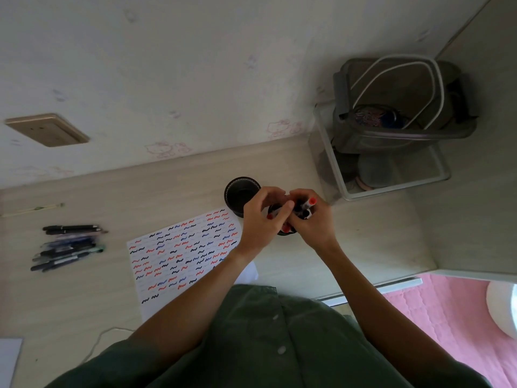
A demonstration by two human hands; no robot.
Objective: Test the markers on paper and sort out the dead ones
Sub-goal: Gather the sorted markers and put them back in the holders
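Note:
A white paper (179,256) covered in red, blue and black squiggles lies on the desk. Both hands are bunched over a black cup (285,232) full of markers, mostly hidden by them. My left hand (263,217) pinches a red-capped marker (275,213) that lies across the cup. My right hand (310,219) grips the bundle of markers, and one with a red cap (309,203) sticks up from it. A second black mesh cup (242,194) stands just behind, and nothing shows inside it. A pile of dark pens (68,246) lies at the far left.
A clear container (386,152) with a grey lidded box on top stands at the back right corner. A thin pencil (33,209) lies at the far left near the wall. A white cable (103,336) runs by the front edge. Pink bedding (447,317) lies beyond the desk's right edge.

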